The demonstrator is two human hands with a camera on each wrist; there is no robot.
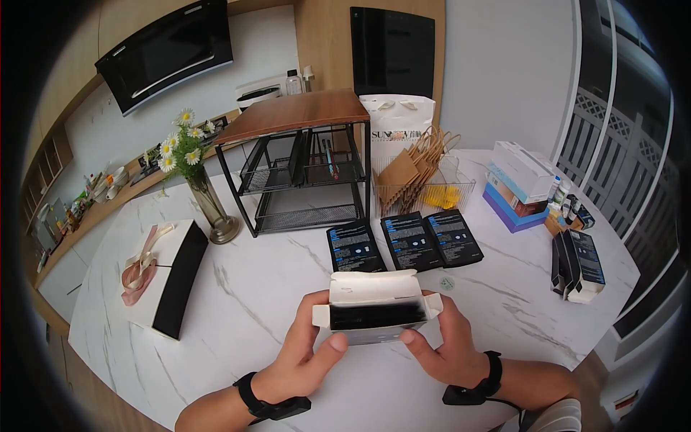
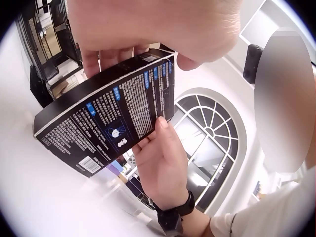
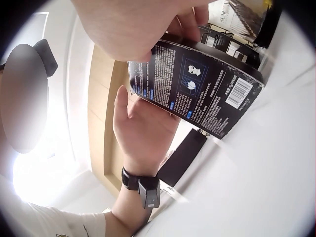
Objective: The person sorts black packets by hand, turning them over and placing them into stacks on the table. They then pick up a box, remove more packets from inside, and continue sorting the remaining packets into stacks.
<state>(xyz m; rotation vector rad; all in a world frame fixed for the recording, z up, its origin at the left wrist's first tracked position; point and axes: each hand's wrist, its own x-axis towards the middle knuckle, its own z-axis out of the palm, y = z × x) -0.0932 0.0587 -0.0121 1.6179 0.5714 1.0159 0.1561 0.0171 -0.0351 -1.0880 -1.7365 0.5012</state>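
A black box [image 1: 378, 333] with its white-lined top flaps raised is held upright between both hands near the front of the table; its dark inside shows from above. The left hand [image 1: 306, 360] grips one end, thumb on the near face, fingers behind. At the other end the right hand [image 1: 450, 353] grips it the same way. In the left wrist view the box [image 2: 113, 113] shows printed text, a barcode and the right hand [image 2: 163, 163]. The right wrist view shows the box [image 3: 197, 86] between the two hands. Beyond it lie several flat black packets [image 1: 410, 243].
A white and black box [image 1: 176, 277] with a ribbon lies left, beside a flower vase [image 1: 216, 216]. Behind stand a wooden-topped rack [image 1: 302, 108] and a clear basket [image 1: 461, 191] with paper bags. Stacked boxes [image 1: 515, 191] and black boxes [image 1: 578, 263] are at the right.
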